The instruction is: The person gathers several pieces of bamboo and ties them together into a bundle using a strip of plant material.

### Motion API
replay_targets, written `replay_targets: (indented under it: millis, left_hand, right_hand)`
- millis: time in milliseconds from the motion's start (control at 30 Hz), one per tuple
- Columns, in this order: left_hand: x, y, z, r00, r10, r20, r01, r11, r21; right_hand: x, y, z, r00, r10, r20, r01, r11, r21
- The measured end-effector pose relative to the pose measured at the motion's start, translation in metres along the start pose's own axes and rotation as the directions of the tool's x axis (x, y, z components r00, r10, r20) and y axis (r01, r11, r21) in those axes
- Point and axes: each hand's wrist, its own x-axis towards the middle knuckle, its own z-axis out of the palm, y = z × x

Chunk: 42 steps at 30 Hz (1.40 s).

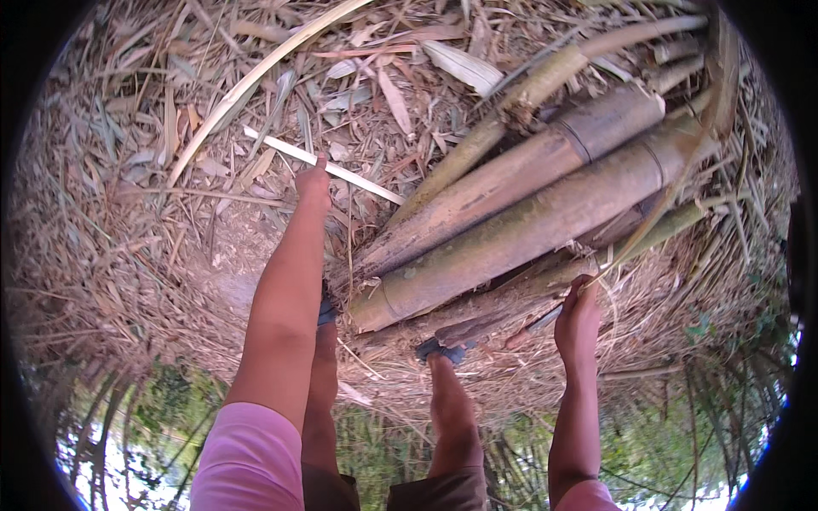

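My left hand (313,184) is closed around a pale, flat split bamboo strip (366,185), which sticks out on both sides of the fist above the littered ground. On the right, my right hand (578,319) has its fingers pinched together at the end of a thin, long bamboo strip (654,228) that curves up toward the far right. Between the hands lie thick cut bamboo poles (520,223), side by side and slanting to the upper right. Close beside my right hand, a dark blade-like piece (545,318) lies partly hidden.
Dry leaves and bamboo shavings (111,221) cover the ground. A long pale split length (243,89) curves across the upper left. Thinner green-brown bamboo stems (477,140) lie along the far side of the poles. My feet in dark footwear (445,350) stand at the poles' near end.
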Motion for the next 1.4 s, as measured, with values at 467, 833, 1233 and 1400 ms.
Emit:
replay_targets:
  millis: [467,833,1233,1400]
  left_hand:
    - [-0.156,0.034,0.033,0.835,0.551,0.011,-0.548,0.829,0.111]
    - [-0.218,0.036,0.076,0.593,0.762,0.261,-0.745,0.642,-0.181]
    - [-0.351,0.032,0.045,0.361,0.848,0.388,-0.891,0.436,-0.124]
    - [-0.407,0.040,0.041,0.245,0.814,0.527,-0.897,0.396,-0.195]
  right_hand:
    - [0.027,-0.046,0.011,0.954,0.026,0.298,0.070,0.949,-0.308]
    - [0.016,-0.017,0.002,0.962,-0.169,0.214,0.207,0.963,-0.170]
    - [0.011,0.037,-0.017,0.952,-0.254,0.169,0.275,0.955,-0.108]
    - [0.002,0.063,-0.034,0.959,-0.236,0.154,0.239,0.971,0.004]
